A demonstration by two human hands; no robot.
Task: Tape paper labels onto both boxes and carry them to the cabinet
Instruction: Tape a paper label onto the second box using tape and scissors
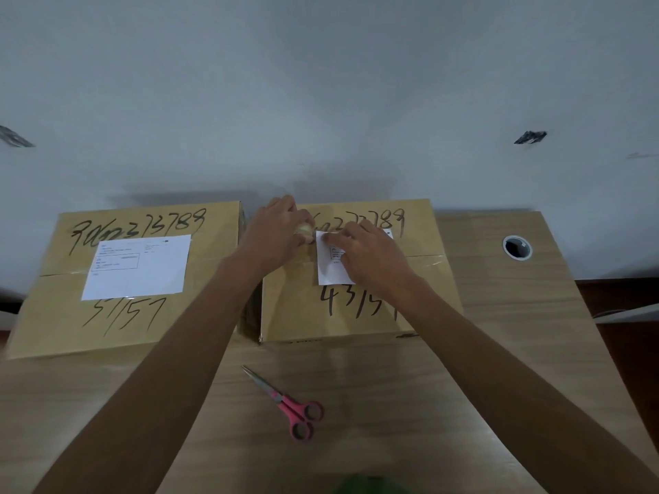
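Observation:
Two cardboard boxes with handwritten numbers stand side by side on the wooden table. The left box [46,304] carries a white paper label [137,267] on its top. On the right box [424,279] lies a second white label [330,270], partly covered by my right hand [367,256], whose fingers press on its upper left corner. My left hand [276,231] grips a roll of clear tape [305,232] right at that label's left edge.
Pink-handled scissors [285,404] lie closed on the table [392,404] in front of the boxes. A round cable hole [517,247] sits at the table's back right. A white wall rises directly behind the boxes.

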